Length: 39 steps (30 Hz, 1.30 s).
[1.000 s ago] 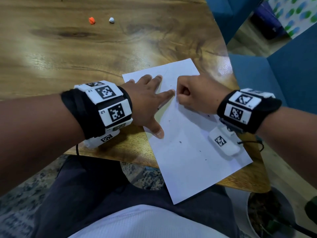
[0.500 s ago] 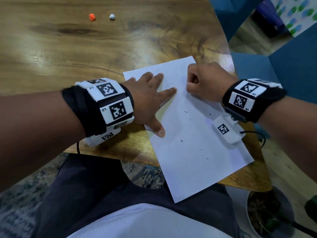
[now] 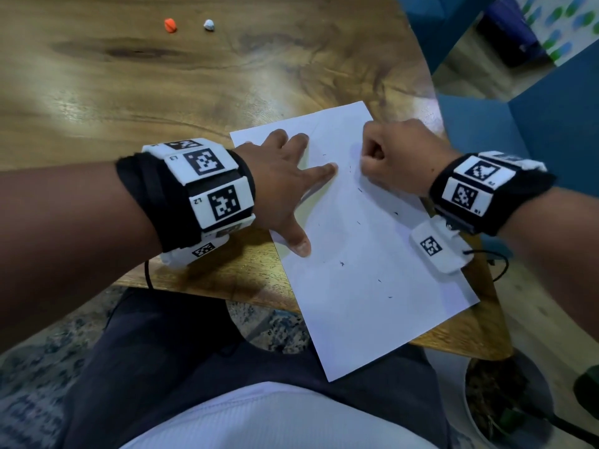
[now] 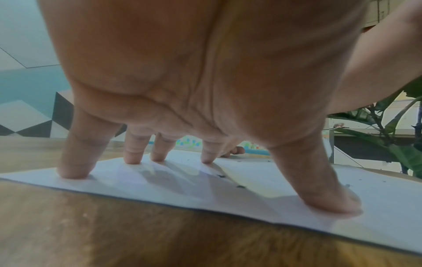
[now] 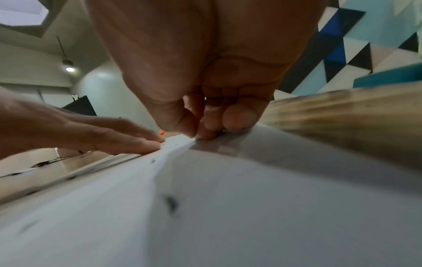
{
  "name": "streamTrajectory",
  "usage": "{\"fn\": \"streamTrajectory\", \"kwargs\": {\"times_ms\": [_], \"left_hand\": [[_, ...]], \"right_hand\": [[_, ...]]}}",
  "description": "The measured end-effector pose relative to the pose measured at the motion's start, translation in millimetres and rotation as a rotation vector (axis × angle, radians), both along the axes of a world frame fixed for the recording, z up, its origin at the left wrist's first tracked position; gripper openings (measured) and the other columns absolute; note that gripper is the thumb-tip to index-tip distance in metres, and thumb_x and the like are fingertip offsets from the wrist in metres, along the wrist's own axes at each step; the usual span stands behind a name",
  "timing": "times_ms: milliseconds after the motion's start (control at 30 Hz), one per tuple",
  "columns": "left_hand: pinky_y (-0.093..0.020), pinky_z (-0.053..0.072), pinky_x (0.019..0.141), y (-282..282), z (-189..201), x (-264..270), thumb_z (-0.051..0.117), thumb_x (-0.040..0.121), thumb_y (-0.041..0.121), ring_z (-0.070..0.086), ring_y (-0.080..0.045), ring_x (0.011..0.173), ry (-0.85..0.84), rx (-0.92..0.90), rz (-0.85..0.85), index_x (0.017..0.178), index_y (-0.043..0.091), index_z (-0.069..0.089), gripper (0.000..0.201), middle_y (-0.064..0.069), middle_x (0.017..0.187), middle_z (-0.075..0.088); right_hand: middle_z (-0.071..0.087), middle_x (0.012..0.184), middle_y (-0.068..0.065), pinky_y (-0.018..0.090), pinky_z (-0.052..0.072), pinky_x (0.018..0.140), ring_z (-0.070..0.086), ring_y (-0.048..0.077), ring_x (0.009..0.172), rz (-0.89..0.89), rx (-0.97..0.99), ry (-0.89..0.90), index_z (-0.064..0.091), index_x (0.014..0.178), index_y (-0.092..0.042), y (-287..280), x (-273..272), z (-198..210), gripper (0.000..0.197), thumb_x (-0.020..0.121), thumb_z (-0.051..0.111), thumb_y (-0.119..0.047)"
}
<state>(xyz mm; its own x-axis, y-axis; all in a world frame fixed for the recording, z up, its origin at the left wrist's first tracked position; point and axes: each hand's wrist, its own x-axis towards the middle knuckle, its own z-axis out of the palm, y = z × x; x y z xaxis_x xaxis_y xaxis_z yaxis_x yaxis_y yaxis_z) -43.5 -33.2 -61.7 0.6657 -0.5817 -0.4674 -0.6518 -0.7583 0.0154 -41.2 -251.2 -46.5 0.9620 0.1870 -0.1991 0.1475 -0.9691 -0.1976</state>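
A white sheet of paper [image 3: 356,303] lies slanted on the wooden table [image 3: 162,92], its near corner hanging over the edge. My left hand [image 3: 285,189] presses on the sheet's left side with fingers [image 4: 134,155] and thumb spread and straight. My right hand [image 3: 398,157] is curled into a fist on the far right part of the sheet. Its thumb and forefinger [image 5: 182,126] pinch something small and white against the paper [image 5: 251,198]; most of it is hidden. Dark specks [image 3: 341,263] are scattered over the sheet.
A small orange lump [image 3: 170,25] and a small white lump [image 3: 209,24] sit far back on the table. A blue seat [image 3: 486,124] stands beyond the table's right edge. A potted plant [image 3: 505,400] is on the floor at lower right.
My right fist has slid away from the left fingertips, toward the sheet's far right edge, then nearly stopped. The left hand has kept pressing in the same place.
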Motion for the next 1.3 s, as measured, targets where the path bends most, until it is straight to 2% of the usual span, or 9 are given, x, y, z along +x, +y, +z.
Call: {"fn": "streamTrajectory", "kwargs": {"times_ms": [133,233,367,667,800,933,1033,1167,1300], "left_hand": [[-0.056,0.046,0.102,-1.0,1.2,0.0,0.064,0.054,0.093,0.012,-0.034,0.146,0.003,-0.001,0.008,0.156,0.047,-0.007,0.133,-0.007,0.161,0.006],[-0.057,0.048,0.098,-1.3,2.3,-0.5,0.067,0.053,0.091,0.015,-0.035,0.144,0.010,-0.018,0.007,0.155,0.050,-0.001,0.129,-0.008,0.157,0.011],[-0.057,0.047,0.101,-2.2,2.0,-0.7,0.067,0.054,0.091,0.013,-0.036,0.146,0.008,0.002,0.002,0.155,0.048,-0.003,0.131,-0.009,0.159,0.007],[-0.052,0.051,0.093,-6.2,6.6,-1.4,0.065,0.054,0.092,0.020,-0.035,0.140,0.005,0.027,0.009,0.155,0.053,-0.007,0.130,-0.009,0.154,0.015],[-0.047,0.052,0.085,-6.9,8.1,-2.4,0.069,0.052,0.090,0.024,-0.035,0.136,0.009,0.014,0.011,0.153,0.056,0.000,0.127,-0.009,0.147,0.022],[-0.049,0.051,0.091,-9.5,8.8,-2.3,0.067,0.051,0.091,0.022,-0.036,0.137,0.011,0.035,0.012,0.154,0.055,-0.008,0.133,-0.011,0.151,0.017],[-0.047,0.050,0.089,-9.0,11.3,-2.7,0.068,0.052,0.090,0.021,-0.036,0.138,0.025,0.032,0.021,0.154,0.056,-0.006,0.130,-0.009,0.151,0.017],[-0.048,0.046,0.090,-12.0,18.1,-4.2,0.060,0.056,0.095,0.017,-0.039,0.145,0.036,0.065,0.017,0.155,0.055,-0.006,0.125,-0.002,0.167,-0.004],[-0.045,0.048,0.084,-22.6,27.0,-0.6,0.046,0.058,0.101,0.042,-0.037,0.125,0.044,0.066,0.002,0.147,0.051,0.028,0.103,-0.005,0.147,0.034]], "right_hand": [[0.058,0.071,-0.002,0.032,0.048,0.063,0.058,0.024,0.075,0.006,-0.001,-0.002,0.056,0.082,-0.018,5.2,-5.8,0.4,0.005,0.085,0.056,-0.022],[0.061,0.072,0.000,0.039,0.053,0.064,0.058,0.024,0.070,0.167,0.041,0.071,0.052,0.082,-0.023,22.7,-35.8,-3.6,0.004,0.085,0.052,-0.026],[0.062,0.073,0.000,0.035,0.048,0.063,0.057,0.023,0.070,0.357,0.051,0.202,0.055,0.085,-0.019,34.2,-55.4,-2.0,0.006,0.087,0.056,-0.025],[0.061,0.073,-0.002,0.031,0.048,0.061,0.060,0.023,0.075,0.069,-0.002,0.014,0.057,0.084,-0.018,-6.1,-2.6,3.1,0.004,0.087,0.058,-0.021],[0.061,0.072,-0.001,0.037,0.052,0.063,0.057,0.024,0.070,0.231,0.022,0.092,0.054,0.083,-0.022,15.6,-36.8,0.8,0.002,0.085,0.054,-0.024],[0.058,0.070,-0.004,0.033,0.045,0.061,0.051,0.018,0.066,0.421,0.044,0.212,0.053,0.080,-0.021,32.2,-59.9,2.7,0.007,0.085,0.057,-0.022],[0.055,0.067,-0.005,0.030,0.042,0.057,0.050,0.019,0.065,0.309,0.030,0.157,0.048,0.077,-0.025,18.5,-45.2,0.4,0.011,0.084,0.056,-0.021],[0.058,0.070,-0.005,0.026,0.041,0.056,0.054,0.021,0.070,0.058,0.038,0.053,0.055,0.082,-0.020,-9.2,-14.1,1.6,0.004,0.085,0.058,-0.020],[0.066,0.074,-0.008,0.027,0.049,0.063,0.061,0.014,0.072,-0.088,0.089,0.058,0.063,0.089,-0.022,-24.8,-1.9,6.2,0.005,0.087,0.058,-0.021]]}}
